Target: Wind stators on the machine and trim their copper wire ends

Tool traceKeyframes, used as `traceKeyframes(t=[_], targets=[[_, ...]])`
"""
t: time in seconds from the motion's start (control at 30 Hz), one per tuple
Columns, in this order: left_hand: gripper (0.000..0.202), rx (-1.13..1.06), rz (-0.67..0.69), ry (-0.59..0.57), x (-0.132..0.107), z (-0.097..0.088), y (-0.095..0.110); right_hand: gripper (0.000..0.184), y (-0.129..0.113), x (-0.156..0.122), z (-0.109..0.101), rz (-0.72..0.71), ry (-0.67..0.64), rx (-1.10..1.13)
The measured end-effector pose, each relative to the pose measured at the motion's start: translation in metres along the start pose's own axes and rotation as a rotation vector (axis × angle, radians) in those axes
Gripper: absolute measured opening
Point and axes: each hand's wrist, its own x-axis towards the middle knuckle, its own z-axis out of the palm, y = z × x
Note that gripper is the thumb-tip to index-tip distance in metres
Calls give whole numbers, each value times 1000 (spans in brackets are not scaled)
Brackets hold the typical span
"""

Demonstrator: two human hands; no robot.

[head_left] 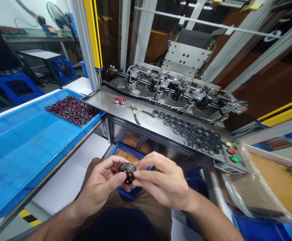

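A black motor stator wound with copper wire is held above my lap. My left hand is closed round its left side, with the thumb across the copper windings. At its right edge my right hand pinches with thumb and fingertips; a thin wire may be between them, too fine to make out. Pliers with green and black handles lie on the metal bench ahead. Two red-wound stators sit left of the pliers, and a cluster of black ring-shaped parts fills the right side.
At left stands a blue tray with many wound parts. A machine with several stations spans the back of the bench. Coloured push buttons and a box are at right. A person sits far left.
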Motion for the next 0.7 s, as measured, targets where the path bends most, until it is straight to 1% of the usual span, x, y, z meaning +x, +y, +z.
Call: traceKeyframes(t=[0.07, 0.13, 0.23, 0.3, 0.33, 0.37, 0.4, 0.43, 0.5, 0.53, 0.57, 0.6, 0.63, 0.7], targets=[[20, -17, 3, -6, 0, 1, 2, 11, -2, 2, 1, 27, 14, 29], [22, -26, 31, -30, -1, 3, 5, 8, -5, 5, 2, 87, 52, 78], [31, -73, 147, -28, -1, 3, 10, 6, -8, 9, 2, 198, 115, 156], [36, -122, 245, -3, 3, 2, 12, 7, -8, 11, 2, 231, 125, 198], [39, -135, 266, 11, 5, 2, 12, 7, -7, 12, 1, 231, 121, 217], [43, -140, 251, 9, 8, 2, 12, 7, -5, 12, 1, 220, 113, 235], [45, -144, 194, -18, 11, 2, 11, 7, -4, 12, 1, 206, 101, 251], [48, -150, 93, -79, 13, 2, 9, 7, -3, 12, 0, 192, 85, 262], [57, -191, -140, -278, 15, 4, 6, 6, -1, 11, 0, 163, 64, 269], [59, -212, -219, -368, 15, 5, 4, 6, -1, 10, -1, 151, 62, 266], [56, -219, -251, -418, 15, 6, 4, 5, -1, 10, -1, 142, 65, 256], [49, -211, -245, -419, 14, 7, 4, 5, -1, 9, -1, 136, 74, 240], [41, -191, -215, -383, 13, 8, 4, 5, -2, 9, -1, 135, 88, 219], [28, -154, -140, -272, 11, 9, 6, 8, -3, 8, -1, 158, 120, 171]])
